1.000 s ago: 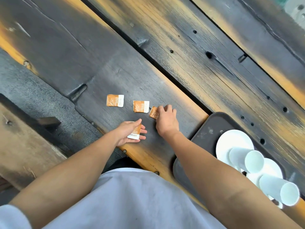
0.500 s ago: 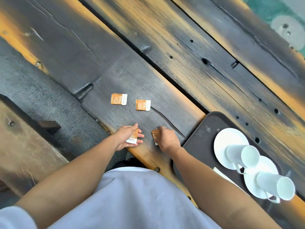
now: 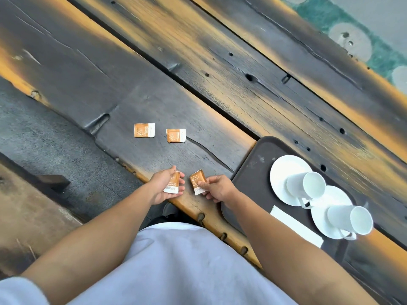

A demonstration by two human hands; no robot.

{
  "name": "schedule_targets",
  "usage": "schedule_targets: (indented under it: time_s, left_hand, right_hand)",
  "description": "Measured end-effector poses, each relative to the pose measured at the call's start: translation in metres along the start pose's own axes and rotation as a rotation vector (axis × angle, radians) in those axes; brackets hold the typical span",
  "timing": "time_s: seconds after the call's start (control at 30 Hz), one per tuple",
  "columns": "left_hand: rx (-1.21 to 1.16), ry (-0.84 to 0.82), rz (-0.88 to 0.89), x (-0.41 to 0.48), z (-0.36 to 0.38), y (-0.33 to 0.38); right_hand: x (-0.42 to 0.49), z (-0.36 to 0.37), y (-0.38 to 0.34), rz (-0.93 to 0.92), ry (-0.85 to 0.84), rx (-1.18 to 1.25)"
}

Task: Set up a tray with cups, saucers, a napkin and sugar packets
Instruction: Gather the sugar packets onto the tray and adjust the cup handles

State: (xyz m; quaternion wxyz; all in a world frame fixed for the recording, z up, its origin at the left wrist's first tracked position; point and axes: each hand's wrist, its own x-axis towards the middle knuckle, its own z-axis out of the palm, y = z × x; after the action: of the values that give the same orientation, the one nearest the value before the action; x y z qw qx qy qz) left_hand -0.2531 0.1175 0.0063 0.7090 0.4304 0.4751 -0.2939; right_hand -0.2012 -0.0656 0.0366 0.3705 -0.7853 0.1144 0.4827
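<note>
Running diagonally, the charred plank counter (image 3: 220, 69) shows orange edges, grey ground (image 3: 44, 133) at left. Far-left packet (image 3: 144, 130) and second packet (image 3: 175, 135) lie flat on it, long axes crosswise, white ends rightward. Left grip (image 3: 164, 186) clasps a third packet (image 3: 172, 183), white end nearest the person. Right grip (image 3: 217, 188) pinches a fourth packet (image 3: 198, 180), tilted, just left of the tray (image 3: 248, 172) with cups (image 3: 306, 186), saucers (image 3: 284, 170), napkin (image 3: 297, 227).

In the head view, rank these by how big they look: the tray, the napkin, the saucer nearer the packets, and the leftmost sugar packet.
Tray; saucer; napkin, possibly partly hidden, so its rank against the saucer is unsure; sugar packet.
</note>
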Motion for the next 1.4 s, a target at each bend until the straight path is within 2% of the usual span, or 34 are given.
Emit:
schedule_targets:
  time_s: [0.57, 0.73, 0.87, 1.07, 1.4]
  left_hand:
    - [-0.113, -0.098, -0.062, -0.011, 0.032, -0.022]
    - [-0.174, -0.221, -0.117, -0.011, 0.025, -0.020]
    - [-0.178, -0.258, -0.143, -0.019, 0.027, -0.015]
    - [-0.230, -0.277, -0.112, -0.027, 0.031, -0.016]
    - [-0.212, -0.290, -0.067, -0.036, 0.038, -0.028]
  right_hand:
    - [-0.037, 0.001, 0.024, 0.046, -0.068, 0.359]
    - [-0.036, 0.018, 0.027, 0.020, -0.067, 0.405]
    - [-0.040, 0.031, 0.023, -0.001, -0.042, 0.449]
    - [-0.044, 0.036, 0.013, 0.027, 0.010, 0.423]
    - [-0.041, 0.023, 0.017, 0.011, -0.043, 0.171]
